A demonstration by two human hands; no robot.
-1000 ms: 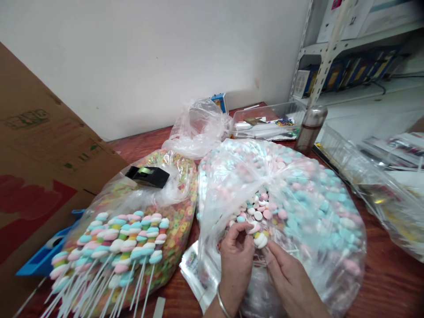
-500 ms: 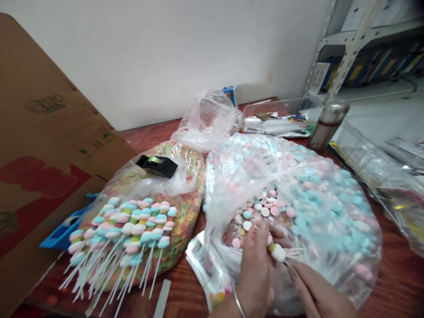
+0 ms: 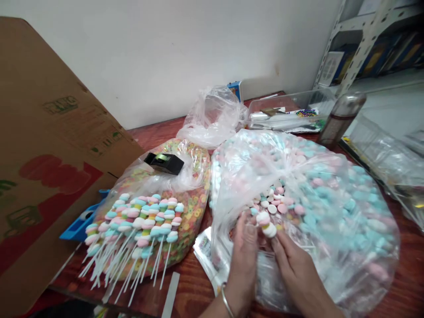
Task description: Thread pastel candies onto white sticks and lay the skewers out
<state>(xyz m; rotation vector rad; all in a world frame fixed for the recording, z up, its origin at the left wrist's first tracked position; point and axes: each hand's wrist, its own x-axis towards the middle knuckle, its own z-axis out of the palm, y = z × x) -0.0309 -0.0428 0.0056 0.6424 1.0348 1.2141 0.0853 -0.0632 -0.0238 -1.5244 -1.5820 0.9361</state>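
Pinching a twisted pastel marshmallow narrowly between the left hand and right hand, just inside the open clear plastic bag of pink, blue and white candies. Beside that bag, white-sticked marshmallow skewers lie on a bag of fruit-ring cereal on the wooden worktop.

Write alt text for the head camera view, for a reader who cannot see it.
The left hand and right hand meet around a stacked pastel candy at the opening of a large clear bag of pink, blue and white candies. To the left, candy skewers lie on a bag of colourful cereal rings, both on a reddish wooden table.
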